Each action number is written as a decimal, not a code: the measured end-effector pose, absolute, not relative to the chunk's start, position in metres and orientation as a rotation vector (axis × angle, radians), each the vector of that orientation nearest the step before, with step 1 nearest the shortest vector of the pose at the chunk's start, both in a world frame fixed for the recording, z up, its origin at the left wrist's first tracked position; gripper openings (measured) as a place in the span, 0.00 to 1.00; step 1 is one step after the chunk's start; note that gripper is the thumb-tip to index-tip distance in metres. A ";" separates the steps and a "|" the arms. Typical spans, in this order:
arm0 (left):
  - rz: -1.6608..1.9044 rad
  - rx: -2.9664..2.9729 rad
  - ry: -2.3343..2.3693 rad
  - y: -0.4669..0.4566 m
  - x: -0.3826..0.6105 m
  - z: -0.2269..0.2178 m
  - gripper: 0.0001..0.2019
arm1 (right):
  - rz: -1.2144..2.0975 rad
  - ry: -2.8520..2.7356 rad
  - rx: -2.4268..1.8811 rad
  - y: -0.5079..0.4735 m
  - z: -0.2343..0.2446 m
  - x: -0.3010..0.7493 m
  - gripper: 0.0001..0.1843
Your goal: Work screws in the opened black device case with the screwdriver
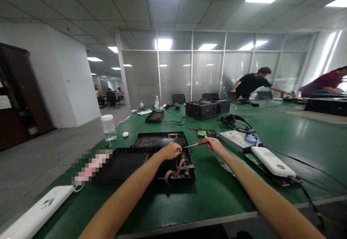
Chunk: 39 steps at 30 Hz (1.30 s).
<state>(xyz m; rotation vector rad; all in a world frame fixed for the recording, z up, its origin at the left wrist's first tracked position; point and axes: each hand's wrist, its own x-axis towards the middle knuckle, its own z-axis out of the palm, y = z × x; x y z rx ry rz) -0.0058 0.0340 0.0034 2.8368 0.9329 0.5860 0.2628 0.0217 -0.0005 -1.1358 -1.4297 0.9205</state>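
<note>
A black open case with bundled ribbon cables at its right end lies on the green table in front of me. My left hand rests closed on the case's far right edge, fingers curled over something I cannot make out. My right hand grips an orange-handled screwdriver whose shaft points left toward my left hand. A black flat cover panel lies just behind the case.
A silver drive, a white device with a cable, headphones, a small circuit board, a plastic jar, another white device and a black computer chassis sit around. Two people lean over the far right table end.
</note>
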 end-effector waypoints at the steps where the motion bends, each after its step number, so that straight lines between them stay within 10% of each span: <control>1: 0.577 2.824 0.939 0.034 -0.006 0.005 0.09 | 0.992 -1.292 -1.088 0.023 -0.008 0.263 0.19; 17: -0.152 1.995 1.324 0.045 -0.107 0.028 0.09 | 1.345 -1.011 -0.706 0.015 0.000 0.230 0.06; 26: 0.480 2.581 1.409 0.053 -0.099 0.041 0.15 | 0.434 -2.237 -1.003 -0.061 0.019 0.195 0.14; 39: -0.229 2.912 1.422 0.072 -0.067 0.029 0.11 | -0.152 -2.727 -1.057 -0.161 -0.001 0.208 0.12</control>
